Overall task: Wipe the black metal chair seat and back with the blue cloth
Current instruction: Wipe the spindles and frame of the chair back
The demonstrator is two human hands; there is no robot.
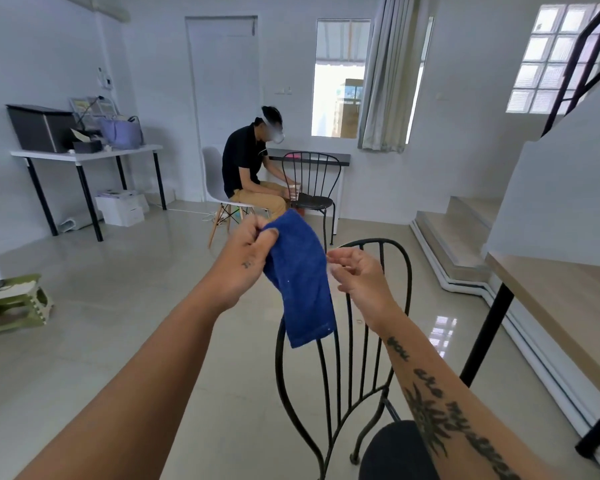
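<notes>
The left hand is pinching the top corner of the cloth, which is hanging in the air over the back of the near chair. The right hand is hovering just right of the cloth, fingers loosely curled and holding nothing; whether they are touching its edge, I cannot tell.

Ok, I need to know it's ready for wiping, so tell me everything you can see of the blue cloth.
The blue cloth is a deep blue, terry-looking towel, apparently doubled into a long strip. It hangs limp in mid-air in front of the back of the black metal chair. The left hand pinches its upper corner; the right hand reaches to its right edge, contact unclear.
</notes>
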